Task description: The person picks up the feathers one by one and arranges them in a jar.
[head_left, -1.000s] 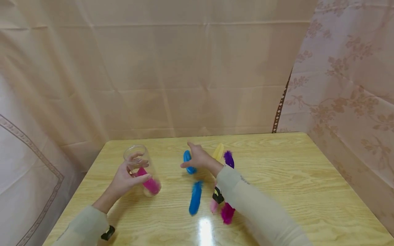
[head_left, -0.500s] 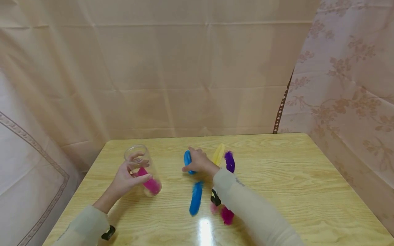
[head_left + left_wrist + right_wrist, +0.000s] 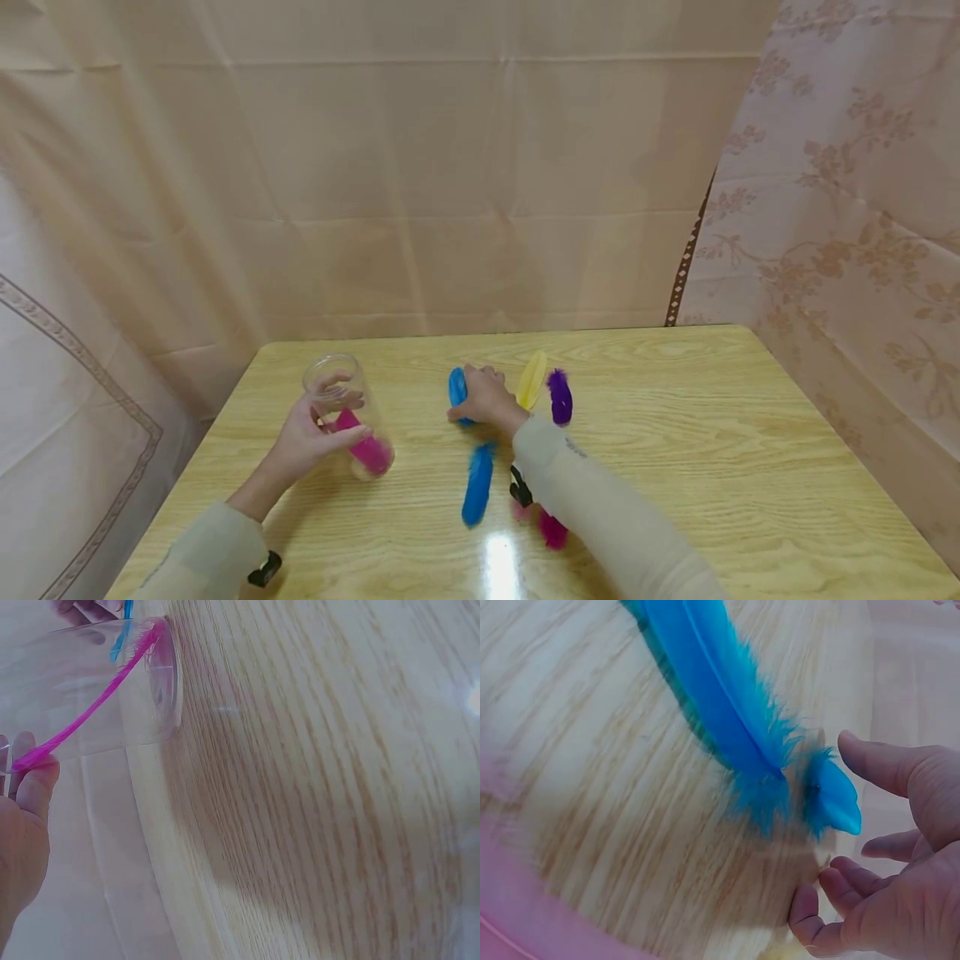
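My left hand grips a clear cylindrical container, which leans with its mouth up. Inside it lies a bright pink feather; in the left wrist view this feather slants across the clear wall. My right hand is at the farther blue feather. In the right wrist view, the thumb and fingers of this hand spread to either side of that curled blue feather, with gaps showing. Nearer me lies a second blue feather, flat on the table.
Right of my right hand lie a yellow feather and a purple feather. A light pink feather and a magenta feather are partly hidden by my right sleeve. Cloth hangs behind the wooden table.
My right hand has lowered toward the farther blue feather, its thumb and fingers drawing closer together. The left hand and the container have stayed in place.
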Demonstrator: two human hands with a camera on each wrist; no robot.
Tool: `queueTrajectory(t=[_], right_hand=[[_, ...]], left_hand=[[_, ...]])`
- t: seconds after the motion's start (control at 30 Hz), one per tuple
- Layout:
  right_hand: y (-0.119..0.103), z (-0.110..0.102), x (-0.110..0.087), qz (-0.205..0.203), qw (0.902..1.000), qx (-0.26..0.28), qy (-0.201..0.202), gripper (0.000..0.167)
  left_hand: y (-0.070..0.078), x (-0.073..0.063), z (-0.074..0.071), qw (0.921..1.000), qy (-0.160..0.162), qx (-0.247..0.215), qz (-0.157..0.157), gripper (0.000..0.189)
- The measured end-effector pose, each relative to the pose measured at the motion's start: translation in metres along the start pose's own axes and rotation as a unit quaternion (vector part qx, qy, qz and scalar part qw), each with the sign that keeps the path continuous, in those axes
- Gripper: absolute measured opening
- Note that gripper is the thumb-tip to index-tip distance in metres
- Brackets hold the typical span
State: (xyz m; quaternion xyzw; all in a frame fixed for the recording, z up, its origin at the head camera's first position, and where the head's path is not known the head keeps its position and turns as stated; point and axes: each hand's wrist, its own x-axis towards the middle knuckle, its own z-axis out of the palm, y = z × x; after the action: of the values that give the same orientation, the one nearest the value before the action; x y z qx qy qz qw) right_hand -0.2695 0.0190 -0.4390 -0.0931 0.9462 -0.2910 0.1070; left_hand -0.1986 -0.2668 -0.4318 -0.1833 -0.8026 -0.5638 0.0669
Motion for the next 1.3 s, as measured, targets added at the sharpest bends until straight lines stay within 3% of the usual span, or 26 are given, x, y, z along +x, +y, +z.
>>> queueTrajectory(t=[0.5,0.67,0.8,1.17,1.3], right_hand=[[-0.001,0.0042,0.0,0.013,0.9995,-0.024,0.015,0.069],[-0.0009,0.0046,-0.0003,0.006,0.9991,-0.031,0.029,0.039],[0.0006,0.003,0.0011,-0.017,0.9982,-0.038,0.042,0.027],[0.0024,0.0005,0.0056,-0.043,0.9971,-0.043,0.046,0.018],[0.0026,0.0004,0.0066,-0.034,0.9988,-0.017,0.032,0.029]], left_hand=[[-0.0008,0.0004,-0.0002,1.0,0.001,0.004,-0.004,0.069],[0.0007,-0.0003,0.0001,0.9999,0.002,0.009,-0.005,0.069],[0.0003,-0.0004,0.001,0.9999,0.004,0.01,-0.003,0.069],[-0.0004,-0.0004,0.0001,1.0,0.002,0.0,0.001,0.07],[0.0004,-0.0003,0.0,1.0,0.002,0.003,-0.002,0.07]])
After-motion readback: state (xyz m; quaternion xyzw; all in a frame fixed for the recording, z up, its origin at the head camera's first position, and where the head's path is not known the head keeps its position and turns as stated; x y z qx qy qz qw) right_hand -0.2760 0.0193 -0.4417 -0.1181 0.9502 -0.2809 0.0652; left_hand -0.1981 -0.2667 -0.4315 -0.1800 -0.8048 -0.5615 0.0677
